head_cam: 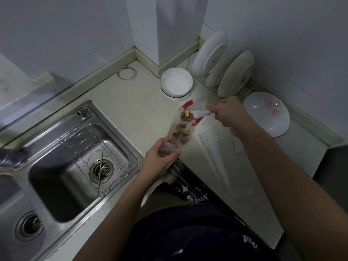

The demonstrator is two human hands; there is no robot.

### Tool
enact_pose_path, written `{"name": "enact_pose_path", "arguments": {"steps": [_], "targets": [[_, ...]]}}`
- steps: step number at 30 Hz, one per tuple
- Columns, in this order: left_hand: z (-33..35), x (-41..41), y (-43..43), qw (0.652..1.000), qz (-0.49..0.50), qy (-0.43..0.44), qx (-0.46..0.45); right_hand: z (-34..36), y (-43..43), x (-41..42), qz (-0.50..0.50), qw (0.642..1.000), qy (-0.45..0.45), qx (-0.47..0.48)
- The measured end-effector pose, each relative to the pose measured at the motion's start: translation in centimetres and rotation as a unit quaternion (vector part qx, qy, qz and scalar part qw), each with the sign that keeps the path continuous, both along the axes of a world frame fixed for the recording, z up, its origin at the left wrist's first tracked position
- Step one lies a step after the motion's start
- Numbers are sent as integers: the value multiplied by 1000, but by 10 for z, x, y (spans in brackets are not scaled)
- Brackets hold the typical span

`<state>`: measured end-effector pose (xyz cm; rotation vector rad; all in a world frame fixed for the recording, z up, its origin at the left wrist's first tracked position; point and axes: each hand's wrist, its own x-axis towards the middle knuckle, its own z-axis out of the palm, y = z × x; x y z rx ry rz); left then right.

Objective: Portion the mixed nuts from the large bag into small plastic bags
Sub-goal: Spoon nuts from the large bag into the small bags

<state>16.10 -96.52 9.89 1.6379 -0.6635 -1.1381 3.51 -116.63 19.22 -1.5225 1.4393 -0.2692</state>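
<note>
A pale speckled counter point(139, 110) fills a tiled kitchen corner, with a steel sink point(82, 147) at lower left, an upturned white bowl point(176, 81) above centre and plates point(235, 72) racked at upper right. At mid-frame stands the large bag point(181, 129), clear with a red rim, and nuts show through its side. The right hand point(227, 113), fingers curled tight round the handle, holds a white spoon point(201, 113) at the bag's mouth with a heap of nuts point(188, 115) on it. Just below, the left hand point(160, 157) has its fingers wrapped round a small bag point(170, 146), mouth held open and up. More clear bags point(216, 144) lie flat to the right. This looks like the scooping step; next the loaded spoon must travel level to the small bag's mouth and tip inside, with the left hand keeping that mouth wide so nothing spills.
</note>
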Motion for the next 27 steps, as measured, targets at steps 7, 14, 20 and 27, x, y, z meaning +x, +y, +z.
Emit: {"name": "enact_pose_path", "arguments": {"steps": [7, 14, 20, 27], "targets": [[2, 4, -3, 1000, 3, -13, -15, 4, 0, -2, -69, 993, -60, 73], [6, 12, -3, 999, 1, -26, -32, -3, -3, -11, -85, 986, -103, 101], [8, 14, -5, 998, -9, -32, -49, 3, -1, -15, -77, 986, -109, 97], [9, 13, -9, 997, -13, -41, -69, 20, 7, -20, -41, 991, -97, 86]]}}
